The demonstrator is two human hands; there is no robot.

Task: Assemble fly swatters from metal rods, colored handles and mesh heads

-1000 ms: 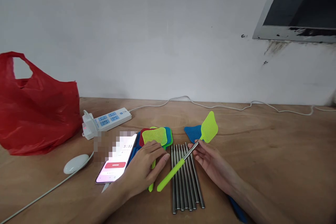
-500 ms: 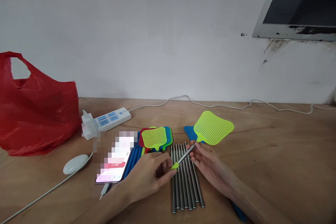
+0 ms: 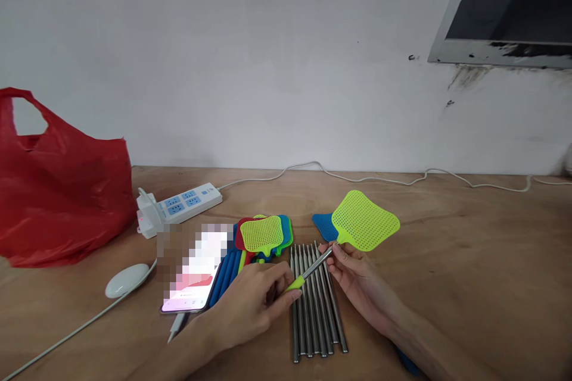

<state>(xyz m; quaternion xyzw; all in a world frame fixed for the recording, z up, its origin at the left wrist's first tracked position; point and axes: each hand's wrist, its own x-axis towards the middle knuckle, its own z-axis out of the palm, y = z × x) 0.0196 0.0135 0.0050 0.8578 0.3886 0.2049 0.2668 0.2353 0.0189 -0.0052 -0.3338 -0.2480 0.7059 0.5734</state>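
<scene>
I hold a lime-green fly swatter (image 3: 364, 227) over the table with both hands. My left hand (image 3: 254, 306) is closed round its green grip, which is mostly hidden in my fist. My right hand (image 3: 353, 274) pinches the metal shaft just below the mesh head. Under it lies a row of several bare metal rods (image 3: 315, 309). A stack of swatter heads (image 3: 263, 233) in green, red and blue lies left of the rods, with blue handles (image 3: 227, 271) beside it. A blue swatter head (image 3: 325, 225) lies behind the green one.
A lit phone (image 3: 192, 283) with a cable lies left of my left hand. Further left are a white mouse (image 3: 126, 280), a white power strip (image 3: 179, 205) and a red plastic bag (image 3: 62, 190). A white cable (image 3: 402, 181) runs along the wall.
My left hand left the stack and closed round the green grip. The swatter head turned from edge-on to flat, facing up.
</scene>
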